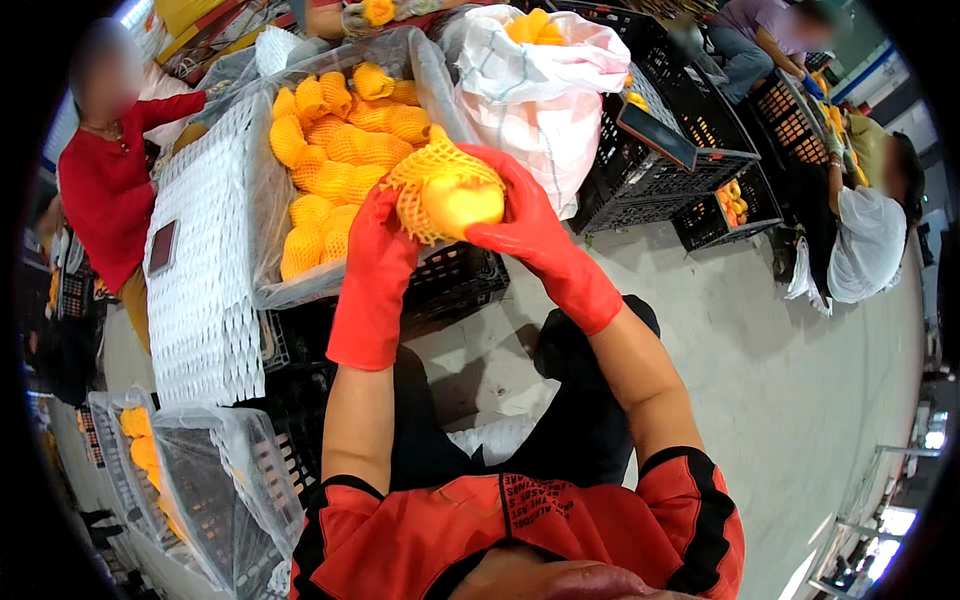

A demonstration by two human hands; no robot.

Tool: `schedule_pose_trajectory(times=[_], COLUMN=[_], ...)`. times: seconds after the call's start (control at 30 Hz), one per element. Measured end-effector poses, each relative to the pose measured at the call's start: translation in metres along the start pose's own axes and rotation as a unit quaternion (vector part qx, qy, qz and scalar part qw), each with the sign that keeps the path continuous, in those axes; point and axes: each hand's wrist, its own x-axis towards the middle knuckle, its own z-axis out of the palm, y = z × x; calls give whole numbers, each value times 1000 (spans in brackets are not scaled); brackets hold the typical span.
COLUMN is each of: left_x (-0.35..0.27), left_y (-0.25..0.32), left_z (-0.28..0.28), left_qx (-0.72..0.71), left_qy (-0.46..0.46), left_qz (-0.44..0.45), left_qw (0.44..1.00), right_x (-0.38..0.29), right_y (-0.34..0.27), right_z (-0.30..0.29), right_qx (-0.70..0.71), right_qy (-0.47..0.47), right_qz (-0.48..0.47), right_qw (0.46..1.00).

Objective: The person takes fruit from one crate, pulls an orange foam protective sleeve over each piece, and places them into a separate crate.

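Both hands wear red rubber gloves. My right hand (529,225) grips a round yellow fruit (466,206), fingers behind it and thumb across its front. An orange foam net sleeve (416,180) covers the fruit's far and left sides, leaving the near face bare. My left hand (379,262) pinches the left side of this sleeve. Just beyond my hands, a plastic-lined crate (270,262) holds several fruits in orange foam nets (345,150). The exact kind of fruit I cannot tell.
White foam netting sheets (210,300) bearing a phone (163,247) lie left of the crate. A white woven sack (525,135) with orange nets stands beyond. Another phone (658,135) rests on black crates (667,187) to the right. Co-workers sit on both sides; a lined crate (225,480) stands lower left.
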Motion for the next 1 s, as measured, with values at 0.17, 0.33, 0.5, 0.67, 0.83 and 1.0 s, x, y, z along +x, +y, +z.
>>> schedule_pose_trajectory(times=[0.17, 0.33, 0.5, 0.67, 0.83, 1.0], left_x=[6, 1, -1, -6, -9, -24], left_y=[10, 8, 7, 6, 8, -1], left_z=[-4, 27, 29, 31, 39, 59], left_qx=[148, 121, 158, 385, 504, 619], left_qy=[42, 139, 155, 187, 137, 9], left_qz=[33, 11, 11, 71, 165, 309], left_qw=[987, 983, 975, 901, 836, 722], right_x=[-19, -25, -19, -15, -16, -6], right_y=[8, 18, 23, 8, 6, 14], right_z=[19, 21, 18, 18, 26, 21], right_qx=[218, 40, 175, 85, -152, -159], right_qy=[-70, 77, 30, -13, 57, 176], right_qz=[30, -32, 8, 1, -137, -109], right_qw=[973, 996, 984, 996, 977, 965])
